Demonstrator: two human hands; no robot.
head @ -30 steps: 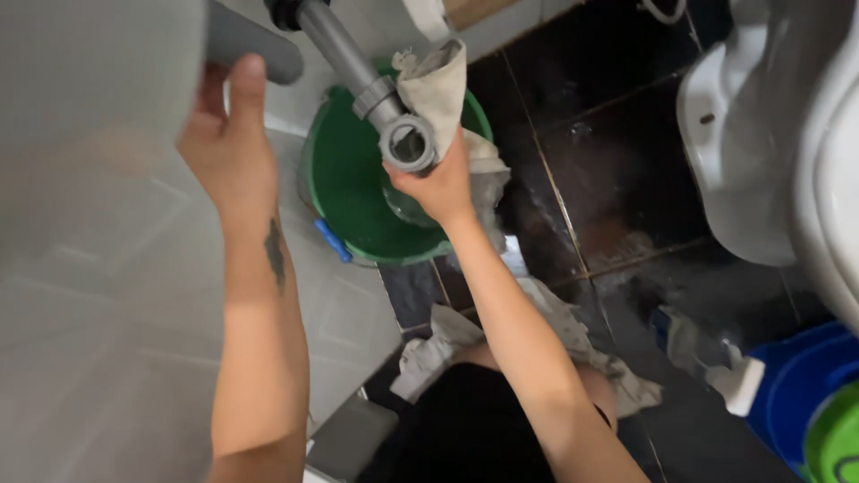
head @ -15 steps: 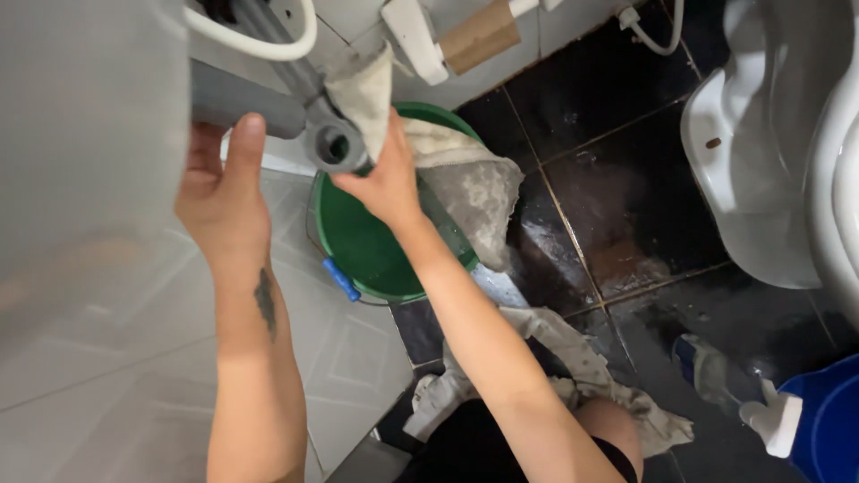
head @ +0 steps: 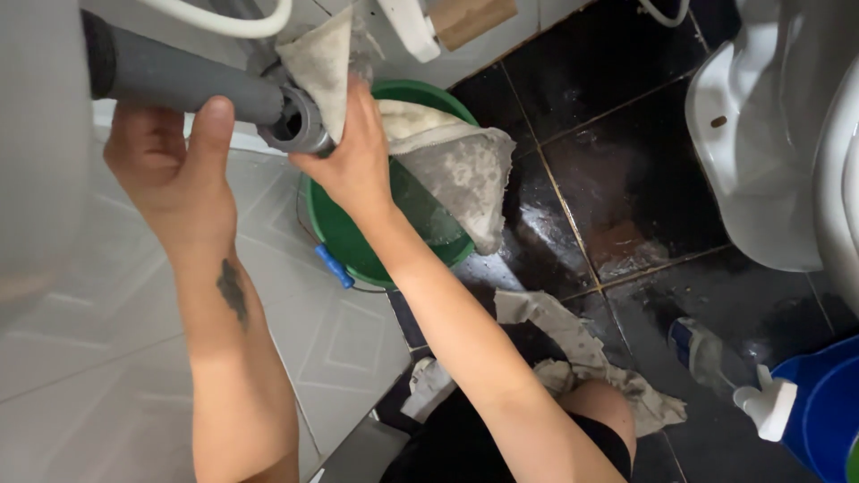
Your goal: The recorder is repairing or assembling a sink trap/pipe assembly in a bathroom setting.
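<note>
Head view, looking down past two bare forearms onto a bathroom floor. Left hand (head: 174, 165) is cupped under a grey drain pipe (head: 183, 79), thumb up along the pipe's side and fingers curled beneath it; looks like a steadying grip so the pipe does not swing. Right hand (head: 353, 161) is at the pipe's open collar end (head: 300, 130), fingers closed on a dirty grey-white rag (head: 318, 58) and pressing it against the collar's rim. The rag's loose end trails down and drapes over the green bucket (head: 344, 246), probably so drips run into it. The bucket sits on the floor directly below the pipe mouth, at the seam where pale floor tiles (head: 340, 349) meet dark wet tiles (head: 617, 170); it has a blue handle grip (head: 331, 266) on its near side. It holds some murky water under the rag.

A white hose (head: 224, 20) loops along the top edge above the pipe. A brown cardboard piece (head: 470, 16) shows at the top, its mount unclear. A white toilet (head: 769, 134) fills the right edge. A spray bottle with white trigger (head: 729, 371) lies on the dark tiles near the bottom right corner, just beside a blue tub (head: 828, 411). More crumpled rags (head: 573, 353) lie on the floor by the person's knee (head: 599, 407).
</note>
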